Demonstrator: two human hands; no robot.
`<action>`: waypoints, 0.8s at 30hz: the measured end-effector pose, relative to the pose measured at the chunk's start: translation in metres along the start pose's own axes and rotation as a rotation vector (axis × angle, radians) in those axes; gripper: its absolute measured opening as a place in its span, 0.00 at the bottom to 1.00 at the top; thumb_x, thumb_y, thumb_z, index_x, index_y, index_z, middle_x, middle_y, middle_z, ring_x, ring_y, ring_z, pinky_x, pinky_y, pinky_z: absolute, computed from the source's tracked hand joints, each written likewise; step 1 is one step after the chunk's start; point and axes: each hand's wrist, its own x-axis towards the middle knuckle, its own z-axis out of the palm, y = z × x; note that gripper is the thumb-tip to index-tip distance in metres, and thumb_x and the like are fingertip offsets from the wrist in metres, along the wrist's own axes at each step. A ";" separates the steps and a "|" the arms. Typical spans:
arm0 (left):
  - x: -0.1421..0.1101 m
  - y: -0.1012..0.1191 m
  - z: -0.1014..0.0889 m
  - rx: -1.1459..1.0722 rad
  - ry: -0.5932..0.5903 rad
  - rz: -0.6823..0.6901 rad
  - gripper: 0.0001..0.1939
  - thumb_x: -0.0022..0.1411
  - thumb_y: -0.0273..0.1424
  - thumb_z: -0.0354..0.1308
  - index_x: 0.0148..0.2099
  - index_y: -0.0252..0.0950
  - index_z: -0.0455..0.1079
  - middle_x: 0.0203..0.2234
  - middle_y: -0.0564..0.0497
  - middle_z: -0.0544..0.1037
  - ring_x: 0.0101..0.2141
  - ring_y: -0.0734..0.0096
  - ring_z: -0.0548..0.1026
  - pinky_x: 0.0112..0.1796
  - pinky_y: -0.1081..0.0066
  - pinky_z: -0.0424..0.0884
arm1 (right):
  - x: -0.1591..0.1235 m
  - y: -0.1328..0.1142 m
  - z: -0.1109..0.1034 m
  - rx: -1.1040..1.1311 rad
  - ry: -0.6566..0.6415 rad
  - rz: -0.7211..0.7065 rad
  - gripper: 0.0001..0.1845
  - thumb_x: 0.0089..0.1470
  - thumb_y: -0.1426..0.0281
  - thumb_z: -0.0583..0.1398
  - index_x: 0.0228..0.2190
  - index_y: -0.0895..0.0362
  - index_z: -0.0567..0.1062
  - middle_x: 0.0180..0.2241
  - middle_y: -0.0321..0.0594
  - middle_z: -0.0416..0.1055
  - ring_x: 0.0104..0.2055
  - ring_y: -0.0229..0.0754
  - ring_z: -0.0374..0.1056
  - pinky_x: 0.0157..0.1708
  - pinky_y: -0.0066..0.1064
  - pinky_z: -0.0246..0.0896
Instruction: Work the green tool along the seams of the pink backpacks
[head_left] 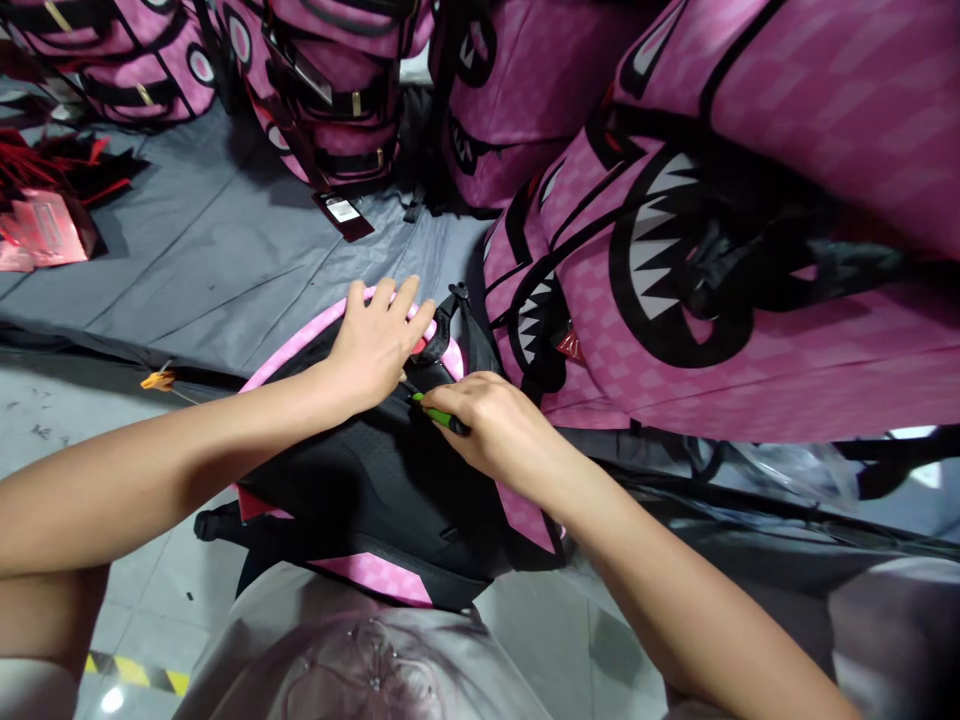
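A pink-and-black backpack (352,450) lies in front of me at the table's edge, its black padded side facing up. My left hand (379,345) rests on its far end beside a black strap, fingers spread and partly over the pink edging. Just to the right, my right hand (491,420) is closed around a small green-and-black handled tool (442,412). The tool's tip points at the black fabric near my left thumb; its working end is too small to make out.
Pink shark-mouth backpacks (585,270) crowd the right, with several more standing along the back. A dark hang tag (345,213) lies on the grey-covered table (187,230). Red tags and packets (49,225) are piled at left. An orange clip (157,380) hangs at the table edge.
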 end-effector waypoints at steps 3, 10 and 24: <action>0.002 -0.003 -0.001 0.006 -0.010 -0.001 0.41 0.61 0.34 0.67 0.71 0.34 0.54 0.71 0.35 0.53 0.63 0.41 0.59 0.59 0.46 0.60 | -0.001 0.000 0.005 0.028 0.031 0.022 0.10 0.58 0.80 0.61 0.38 0.55 0.79 0.37 0.42 0.81 0.41 0.44 0.77 0.47 0.33 0.65; 0.008 -0.035 -0.036 0.010 -0.411 -0.015 0.65 0.53 0.38 0.75 0.76 0.48 0.30 0.75 0.39 0.27 0.69 0.35 0.51 0.59 0.48 0.66 | -0.023 -0.006 0.024 0.157 0.229 0.121 0.12 0.61 0.79 0.60 0.45 0.56 0.77 0.45 0.41 0.81 0.44 0.43 0.79 0.42 0.29 0.70; -0.027 -0.059 -0.001 0.040 -0.256 0.080 0.59 0.61 0.27 0.63 0.75 0.50 0.20 0.74 0.38 0.38 0.61 0.40 0.63 0.53 0.54 0.72 | -0.012 -0.005 0.038 0.082 0.147 0.108 0.15 0.62 0.78 0.60 0.49 0.54 0.78 0.48 0.41 0.80 0.46 0.46 0.79 0.41 0.31 0.72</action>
